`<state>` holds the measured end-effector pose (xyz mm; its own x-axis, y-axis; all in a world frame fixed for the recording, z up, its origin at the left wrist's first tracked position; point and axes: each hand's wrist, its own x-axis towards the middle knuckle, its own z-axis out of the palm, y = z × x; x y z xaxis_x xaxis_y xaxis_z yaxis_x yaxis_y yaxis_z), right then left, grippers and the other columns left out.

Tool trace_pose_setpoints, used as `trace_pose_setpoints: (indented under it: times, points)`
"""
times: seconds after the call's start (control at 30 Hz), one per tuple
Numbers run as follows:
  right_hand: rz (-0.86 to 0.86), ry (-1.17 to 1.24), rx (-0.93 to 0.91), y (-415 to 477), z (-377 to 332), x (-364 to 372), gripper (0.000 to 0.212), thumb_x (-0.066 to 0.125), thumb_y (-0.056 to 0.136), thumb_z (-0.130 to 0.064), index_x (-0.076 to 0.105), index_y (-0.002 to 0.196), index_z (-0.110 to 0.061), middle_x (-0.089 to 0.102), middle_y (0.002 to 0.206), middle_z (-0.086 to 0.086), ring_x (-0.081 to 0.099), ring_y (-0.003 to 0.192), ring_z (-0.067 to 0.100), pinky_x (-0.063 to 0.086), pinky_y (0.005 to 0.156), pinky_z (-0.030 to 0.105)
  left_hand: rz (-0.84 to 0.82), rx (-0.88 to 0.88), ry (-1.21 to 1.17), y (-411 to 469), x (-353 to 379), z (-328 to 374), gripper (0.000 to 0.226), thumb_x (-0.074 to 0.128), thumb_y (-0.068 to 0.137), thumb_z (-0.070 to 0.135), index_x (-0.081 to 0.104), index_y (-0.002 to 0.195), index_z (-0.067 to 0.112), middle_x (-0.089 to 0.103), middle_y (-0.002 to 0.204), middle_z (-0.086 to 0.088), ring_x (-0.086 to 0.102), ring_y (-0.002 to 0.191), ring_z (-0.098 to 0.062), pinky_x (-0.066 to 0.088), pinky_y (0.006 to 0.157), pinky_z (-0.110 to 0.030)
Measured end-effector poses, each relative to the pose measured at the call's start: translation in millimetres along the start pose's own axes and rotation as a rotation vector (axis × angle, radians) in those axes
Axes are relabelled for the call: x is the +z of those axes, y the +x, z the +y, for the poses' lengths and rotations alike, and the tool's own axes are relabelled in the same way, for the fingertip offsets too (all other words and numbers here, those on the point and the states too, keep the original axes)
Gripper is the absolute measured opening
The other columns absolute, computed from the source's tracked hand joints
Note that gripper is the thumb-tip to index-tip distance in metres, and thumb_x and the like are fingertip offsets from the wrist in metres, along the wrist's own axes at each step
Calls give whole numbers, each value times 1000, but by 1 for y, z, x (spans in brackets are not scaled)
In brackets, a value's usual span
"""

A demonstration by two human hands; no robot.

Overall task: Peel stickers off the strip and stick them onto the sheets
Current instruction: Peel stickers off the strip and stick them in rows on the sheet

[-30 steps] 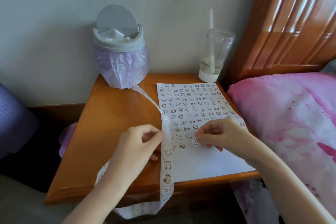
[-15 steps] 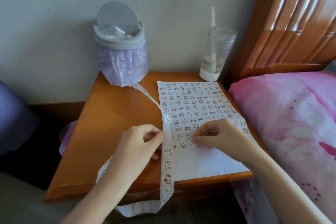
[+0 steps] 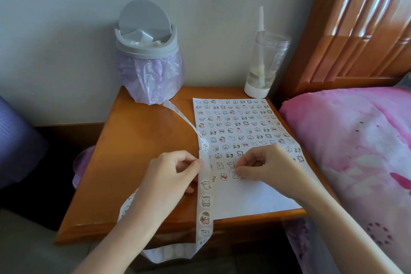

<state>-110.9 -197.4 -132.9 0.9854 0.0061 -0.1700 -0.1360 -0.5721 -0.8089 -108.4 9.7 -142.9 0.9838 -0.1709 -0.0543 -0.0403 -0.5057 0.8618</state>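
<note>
Two hands work low on a wooden desk (image 3: 138, 162). Left hand (image 3: 171, 176) is closed in a pinch on the sticker strip (image 3: 205, 202) at the sheet's left edge; the strip runs from the purple bin bag down across the desk, over the front edge, and loops back under the left wrist. Several round cartoon stickers sit on the strip below the pinch. Right hand (image 3: 264, 164) is curled with thumb and forefinger tips together, pressing a small sticker (image 3: 234, 174) onto the white sheet (image 3: 255, 198); whether the sticker is fully stuck down cannot be told. The sheet lies flat on the right half of the desk, its upper part filled with rows of small stickers, the lowest rows only partly filled, the bottom part bare. A grey swing-lid bin (image 3: 146, 51) with purple liner stands at the back left of the desk, a clear bottle (image 3: 264, 66) at the back right. A pink bed cover (image 3: 355, 151) lies to the right.
</note>
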Motion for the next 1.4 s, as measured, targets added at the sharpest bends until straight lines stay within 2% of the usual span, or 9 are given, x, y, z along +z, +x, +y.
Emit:
trace_pose_setpoints:
  times: [0.37,0.47,0.6,0.7,0.83,1.0,1.07,1.2,1.4]
  points:
    - [12,-15,-46,2,5,4,6,77,74,-14,72,73,-17,68,66,0,53,55,1,44,59,21,-1,11,11,0,0,1,15,56,90,31,64,77,31,68,75,22,67,56,-1,51,51,-11]
    - [28,-38,-62,4,9,6,8,79,72,-18,71,72,-18,58,57,-8,45,48,-1,38,54,19,3,7,19,-1,0,2,15,57,90,31,64,77,32,69,74,20,67,55,0,55,56,-17]
    - [34,-33,-82,7,14,4,19,79,73,-19,64,83,-22,53,59,-5,43,50,4,36,55,24,18,-1,13,-2,0,3,16,57,89,31,66,76,30,71,72,17,67,54,-1,57,62,-26]
    - [51,-66,-112,9,16,3,17,74,79,-20,59,87,-23,51,58,-8,41,48,1,36,54,24,15,-5,11,-1,0,3,16,56,90,31,66,77,30,71,73,17,67,54,-1,55,59,-21]
    - [74,-82,-89,9,16,10,34,83,66,-37,57,84,-24,47,57,-9,40,51,7,34,55,27,23,-5,6,-1,0,2,16,56,90,30,67,77,28,72,73,14,67,54,-2,48,50,-9]
    - [73,-104,-90,8,16,8,25,77,76,-27,55,86,-23,47,59,-8,40,51,5,37,58,28,16,0,9,-2,0,3,16,56,90,29,67,79,27,72,74,15,67,55,-1,44,47,-6]
    - [84,-129,-82,7,14,8,27,76,76,-34,54,88,-23,47,60,-9,40,52,6,36,58,28,18,3,8,-2,0,3,16,56,90,29,67,79,26,72,73,14,66,54,-1,44,47,-5]
    - [125,-311,-40,4,6,20,49,75,65,-58,50,94,-26,46,68,-13,42,61,4,31,58,22,33,2,9,-1,0,3,17,57,90,29,68,77,25,72,71,11,67,53,-2,43,45,-7]
    - [11,-95,-65,7,17,6,32,79,73,-31,53,91,-24,46,60,-9,40,54,6,37,62,29,16,5,34,-2,0,3,16,56,90,28,66,79,26,71,74,15,67,55,0,46,47,-7]
